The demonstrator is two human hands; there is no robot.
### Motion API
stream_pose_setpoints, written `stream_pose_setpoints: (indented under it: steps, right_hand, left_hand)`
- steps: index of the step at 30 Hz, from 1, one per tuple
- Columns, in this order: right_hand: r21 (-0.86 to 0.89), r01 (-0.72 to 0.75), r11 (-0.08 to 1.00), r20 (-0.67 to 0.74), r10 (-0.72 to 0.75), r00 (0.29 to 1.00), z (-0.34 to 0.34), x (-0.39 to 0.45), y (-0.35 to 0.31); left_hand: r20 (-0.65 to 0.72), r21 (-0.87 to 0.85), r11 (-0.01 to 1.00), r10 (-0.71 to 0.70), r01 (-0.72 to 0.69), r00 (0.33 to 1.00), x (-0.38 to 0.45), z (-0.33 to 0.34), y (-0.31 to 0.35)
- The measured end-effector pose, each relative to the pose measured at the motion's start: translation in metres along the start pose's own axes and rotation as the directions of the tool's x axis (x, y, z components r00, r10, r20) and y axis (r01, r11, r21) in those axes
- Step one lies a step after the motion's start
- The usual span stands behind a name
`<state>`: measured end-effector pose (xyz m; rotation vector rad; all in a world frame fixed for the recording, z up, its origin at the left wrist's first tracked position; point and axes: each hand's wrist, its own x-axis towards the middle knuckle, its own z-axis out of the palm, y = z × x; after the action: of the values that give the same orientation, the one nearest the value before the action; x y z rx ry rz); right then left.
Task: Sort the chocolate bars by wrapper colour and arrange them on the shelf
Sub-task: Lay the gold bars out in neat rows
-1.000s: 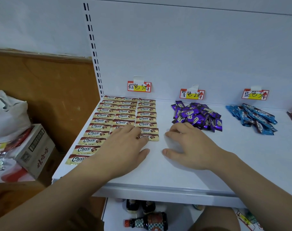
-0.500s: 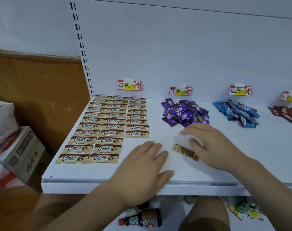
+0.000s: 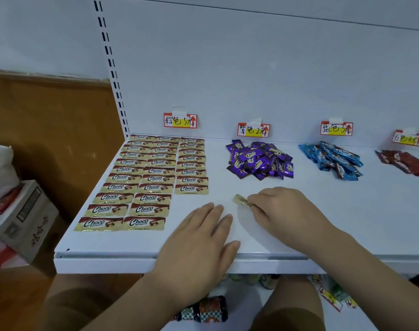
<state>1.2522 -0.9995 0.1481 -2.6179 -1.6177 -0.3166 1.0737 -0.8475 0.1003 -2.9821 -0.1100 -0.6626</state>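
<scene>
At 5 o'clock of the gold-and-brown foil chocolate bar grid (image 3: 146, 180) on the white metal shelf (image 3: 347, 223), right hand (image 3: 284, 211) has now pinched up the stray gold foil-wrapped bar (image 3: 242, 200) off the surface, left hand (image 3: 198, 244) flat and relaxed at 6 o'clock, so it likely extends the short third column next.

Gold-wrapped chocolate bar (image 3: 242, 200), tilted, pinched at right fingers (image 3: 256, 206), above white shelf (image 3: 347, 223).

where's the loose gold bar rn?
Head view, centre of the shelf: the gold bar is pinched in the right hand, in front of the purple pile and right of the laid-out gold rows.
</scene>
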Motion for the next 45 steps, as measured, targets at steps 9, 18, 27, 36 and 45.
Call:
stream_pose_setpoints:
  steps: [9,18,27,36,45]
  right_hand:
    - [0.312,-0.118,0.943,-0.071,0.147,0.986,0.002,0.0,0.036]
    - [0.309,0.043,0.95,-0.075,-0.021,0.997,0.005,0.002,0.017]
    - [0.122,0.197,0.973,-0.021,-0.195,0.98,0.009,0.007,0.015]
    - [0.197,0.038,0.98,0.108,-0.06,0.992,-0.005,0.015,-0.055]
    - [0.138,0.005,0.99,0.168,-0.028,0.985,-0.013,0.035,-0.095]
  left_hand:
    - [-0.039,-0.004,1.0,-0.004,0.004,0.999,0.0,0.002,0.0]
    - [-0.04,0.005,1.0,-0.018,0.018,0.999,-0.001,0.003,0.002]
    - [-0.039,0.029,0.998,-0.055,0.056,0.998,-0.015,0.002,0.007]
    - [-0.025,0.024,0.99,-0.138,0.139,0.99,-0.039,-0.001,0.012]
    - [0.003,0.026,0.987,-0.156,0.156,0.988,-0.042,-0.004,0.013]
